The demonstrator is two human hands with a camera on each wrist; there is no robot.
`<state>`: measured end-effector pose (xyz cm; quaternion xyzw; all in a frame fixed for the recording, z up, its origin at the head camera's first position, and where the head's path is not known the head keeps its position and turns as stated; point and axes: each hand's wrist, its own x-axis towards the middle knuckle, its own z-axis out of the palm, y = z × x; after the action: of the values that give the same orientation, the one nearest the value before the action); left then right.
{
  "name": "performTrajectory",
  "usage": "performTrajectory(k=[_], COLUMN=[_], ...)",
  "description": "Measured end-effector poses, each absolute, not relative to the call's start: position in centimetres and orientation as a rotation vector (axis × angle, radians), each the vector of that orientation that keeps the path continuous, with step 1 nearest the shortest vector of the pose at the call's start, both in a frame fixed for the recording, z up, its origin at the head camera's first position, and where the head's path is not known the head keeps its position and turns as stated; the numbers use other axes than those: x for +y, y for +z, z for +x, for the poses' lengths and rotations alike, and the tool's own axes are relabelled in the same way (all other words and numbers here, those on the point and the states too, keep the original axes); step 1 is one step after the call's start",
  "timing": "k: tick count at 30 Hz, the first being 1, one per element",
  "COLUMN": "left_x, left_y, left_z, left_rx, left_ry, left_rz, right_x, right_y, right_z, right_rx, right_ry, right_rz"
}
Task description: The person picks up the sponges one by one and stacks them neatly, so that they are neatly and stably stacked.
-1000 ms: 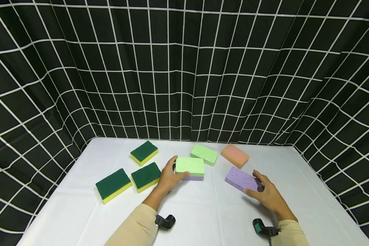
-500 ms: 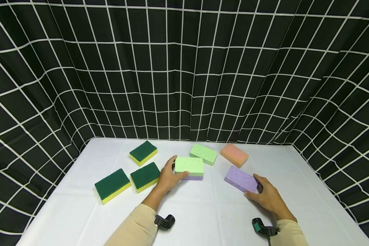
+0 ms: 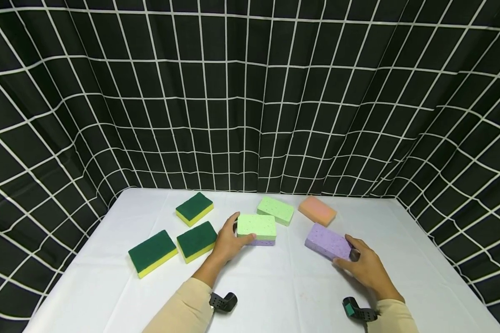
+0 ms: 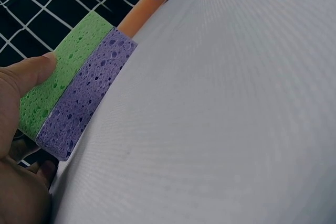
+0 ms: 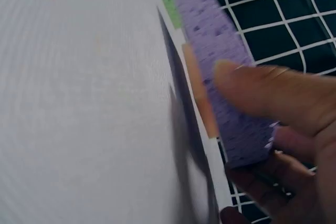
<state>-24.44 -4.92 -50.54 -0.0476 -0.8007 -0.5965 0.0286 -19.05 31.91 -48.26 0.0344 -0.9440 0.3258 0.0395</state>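
Raised slightly since the earlier frame: one lifted purple sponge (image 3: 327,241), its right end pinched by your right hand (image 3: 366,264), held above the white cloth (image 3: 291,289), which suggests it is free to carry. Your left hand (image 3: 229,240): gripping the left end of a light green sponge (image 3: 257,225), stacked with edges roughly flush on a lower purple sponge (image 4: 86,95). Edges and room: orange sponge (image 3: 317,210) just beyond the held one, another green sponge (image 3: 276,210) close behind the stack, room for moving between your hands and toward you.
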Motion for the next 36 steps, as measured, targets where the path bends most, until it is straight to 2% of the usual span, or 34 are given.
performTrajectory(k=[36], left_x=[-4.8], left_y=[-50.9], left_z=[-24.6], left_rx=[-2.475], left_ry=[-1.839], left_rz=[-0.141], right_x=[29.8], right_y=[-40.2], right_z=[-18.1], right_rx=[-2.534], right_ry=[0.888], right_rz=[0.449])
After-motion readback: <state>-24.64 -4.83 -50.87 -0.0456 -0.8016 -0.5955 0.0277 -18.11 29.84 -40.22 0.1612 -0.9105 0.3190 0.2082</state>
